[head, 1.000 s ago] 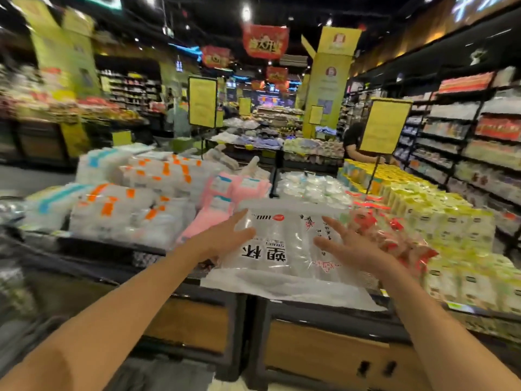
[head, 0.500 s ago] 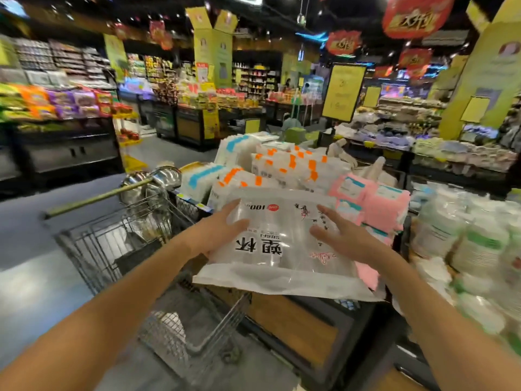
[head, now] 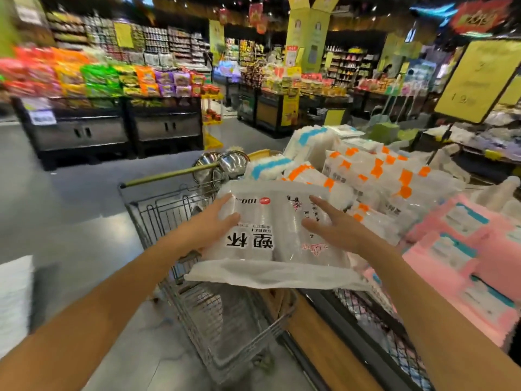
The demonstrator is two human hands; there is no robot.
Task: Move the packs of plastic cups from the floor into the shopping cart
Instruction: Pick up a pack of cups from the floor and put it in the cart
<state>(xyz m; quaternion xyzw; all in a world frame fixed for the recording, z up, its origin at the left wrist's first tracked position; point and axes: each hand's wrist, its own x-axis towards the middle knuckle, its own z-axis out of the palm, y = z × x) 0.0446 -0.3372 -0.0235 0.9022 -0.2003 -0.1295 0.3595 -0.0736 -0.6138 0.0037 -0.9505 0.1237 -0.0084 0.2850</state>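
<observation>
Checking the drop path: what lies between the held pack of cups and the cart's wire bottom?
Nothing visible in the head view: below the pack of cups, the cart basket looks bare.

Pack [head: 277,235]: clear plastic bag of cups, black print facing up and upside down to camera, loose white flap on near edge. Held flat, above right rim of cart [head: 214,320]: empty wire basket, handle far.

Both hands, left [head: 210,225] and right [head: 335,225], clasp the cup pack [head: 279,230], seemingly above the cart [head: 225,314] beneath them.
</observation>
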